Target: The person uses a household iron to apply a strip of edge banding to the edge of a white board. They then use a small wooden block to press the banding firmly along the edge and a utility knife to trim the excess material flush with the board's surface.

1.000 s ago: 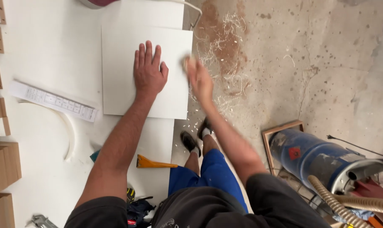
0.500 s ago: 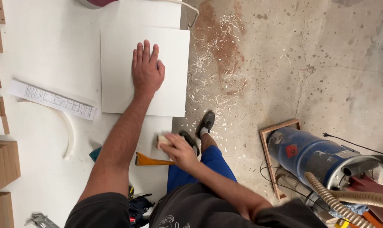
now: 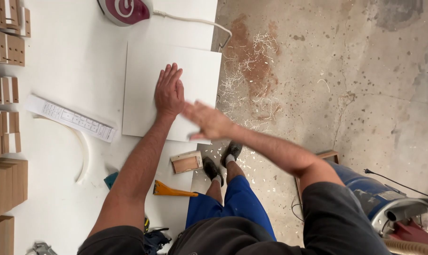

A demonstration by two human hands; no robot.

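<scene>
My left hand [image 3: 169, 92] lies flat, fingers together, on a white square panel [image 3: 195, 71] that rests on the white worktable [image 3: 72, 61]. Blurred by motion, my right hand [image 3: 209, 122] hovers over the panel's near right corner with the palm spread and nothing in it. A small wooden block with a brown face [image 3: 186, 163] sits on the table edge just below that corner, apart from both hands.
A pink and white iron [image 3: 125, 10] with its cord stands beyond the panel. A printed paper strip [image 3: 70, 118], a curved white strip [image 3: 83, 151], an orange scraper [image 3: 169, 190] and wooden pieces [image 3: 4, 38] lie to the left. A blue vacuum [image 3: 365, 193] stands on the shaving-strewn floor at right.
My right hand carried the small block from the panel's right edge down to the table edge, left it there, and has swung back up to the panel. The left hand has stayed put.
</scene>
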